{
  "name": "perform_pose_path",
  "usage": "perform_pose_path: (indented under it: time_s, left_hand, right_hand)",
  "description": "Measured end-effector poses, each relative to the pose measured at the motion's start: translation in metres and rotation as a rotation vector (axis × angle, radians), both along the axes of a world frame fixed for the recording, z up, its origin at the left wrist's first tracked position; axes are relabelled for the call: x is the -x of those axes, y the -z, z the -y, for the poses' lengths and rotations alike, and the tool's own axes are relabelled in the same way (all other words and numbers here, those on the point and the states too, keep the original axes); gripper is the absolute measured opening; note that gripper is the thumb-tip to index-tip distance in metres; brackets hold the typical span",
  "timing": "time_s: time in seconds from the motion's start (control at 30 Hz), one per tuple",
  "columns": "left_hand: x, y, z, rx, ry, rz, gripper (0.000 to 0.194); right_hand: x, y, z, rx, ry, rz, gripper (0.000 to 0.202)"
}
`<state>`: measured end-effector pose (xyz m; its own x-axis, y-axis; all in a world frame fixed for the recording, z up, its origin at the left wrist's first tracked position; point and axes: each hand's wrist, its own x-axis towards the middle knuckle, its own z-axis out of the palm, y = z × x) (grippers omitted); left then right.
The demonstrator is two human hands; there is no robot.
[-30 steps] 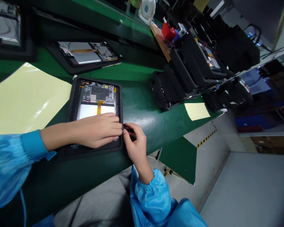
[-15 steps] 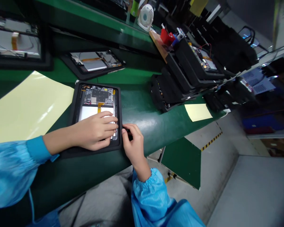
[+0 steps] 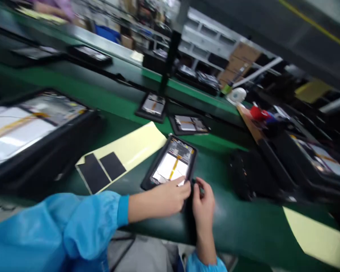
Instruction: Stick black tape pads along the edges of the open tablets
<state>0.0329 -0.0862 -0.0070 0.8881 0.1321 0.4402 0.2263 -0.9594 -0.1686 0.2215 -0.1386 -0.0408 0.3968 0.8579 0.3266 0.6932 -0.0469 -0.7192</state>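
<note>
An opened tablet-like device [image 3: 170, 166] lies in a black frame on the green bench, its circuit board at the far end and an orange ribbon over white panels. My left hand [image 3: 170, 196] rests on its near right corner, fingers bent together; what they hold, if anything, is hidden. Just right of the frame, my right hand [image 3: 204, 196] is curled with thumb and index finger close together around something dark that I cannot make out.
A yellow sheet [image 3: 138, 147] with black pieces [image 3: 95, 173] lies to the left. Further left are stacked black trays [image 3: 45, 147] with devices. Two more devices [image 3: 153, 105] sit behind. Dark trays [image 3: 252, 173] and another yellow sheet [image 3: 317, 238] are at right. A person's purple sleeve [image 3: 59, 7] shows far back.
The view has swung left, bringing the black pieces and left trays into sight. My left hand's fingers, spread flatter over the device before, are now bent at its near right corner.
</note>
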Motion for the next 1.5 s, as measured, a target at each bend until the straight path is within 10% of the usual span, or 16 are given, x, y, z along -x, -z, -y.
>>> perform_pose_path:
  time_s: [0.17,0.4,0.63,1.5]
  left_hand:
    - [0.073,-0.009,0.030,0.184,-0.418,0.389,0.029]
    - [0.197,0.051,0.034,0.118,-1.095,0.317,0.044]
    - [0.205,0.058,0.033,0.199,-1.099,0.291,0.049]
    - [0.210,0.057,0.010,0.351,-1.014,0.376,0.063]
  right_hand:
    - [0.027,-0.038,-0.020,-0.176,-0.108,0.041,0.027]
    - [0.169,-0.064,-0.102,0.122,-1.069,0.120,0.024]
    - [0.230,-0.032,-0.162,0.311,-1.109,0.421,0.014]
    - [0.225,-0.024,-0.149,0.264,-1.075,0.482,0.012]
